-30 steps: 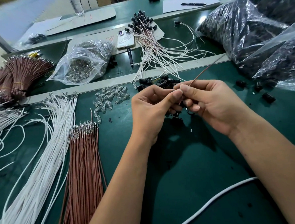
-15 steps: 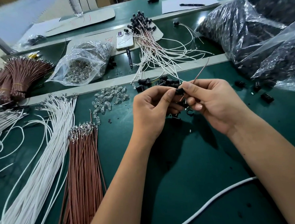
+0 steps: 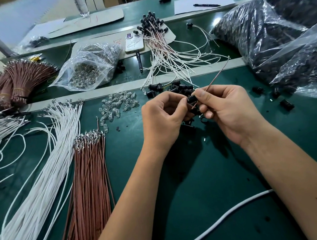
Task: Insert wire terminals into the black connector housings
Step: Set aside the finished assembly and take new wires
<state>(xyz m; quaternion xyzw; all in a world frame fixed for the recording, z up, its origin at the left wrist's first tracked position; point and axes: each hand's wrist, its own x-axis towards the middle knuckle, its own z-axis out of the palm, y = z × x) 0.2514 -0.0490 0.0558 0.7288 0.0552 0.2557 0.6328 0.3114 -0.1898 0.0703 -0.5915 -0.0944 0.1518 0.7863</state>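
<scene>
A green work mat [image 3: 202, 181] covers the bench. Far right of the hands on the mat sit large clear bags of black parts [image 3: 270, 29]. Left of the hands lie a long sheaf of white wires [image 3: 47, 161] and, beside it, a bundle of brown wires [image 3: 91, 177] with metal terminals at the far ends. Beyond the hands, a fan of finished white-and-brown leads [image 3: 169, 52] spreads from a cluster of black caps.

The left hand [image 3: 163, 119] has its fingers curled, thumb and forefinger tips pinching the black connector housing [image 3: 191, 99] from its left side. The right hand [image 3: 226, 109] meets it from the right, thumb on the housing's top and fingers curled beneath. A single brown wire [image 3: 217, 75] passes between the right thumb and fingers and slants up and away to the right; its lower tip shows just below the housing. Loose black housings [image 3: 171, 88] lie just beyond the fingertips, and small clear bulbs [image 3: 117, 105] are scattered left of them.
</scene>
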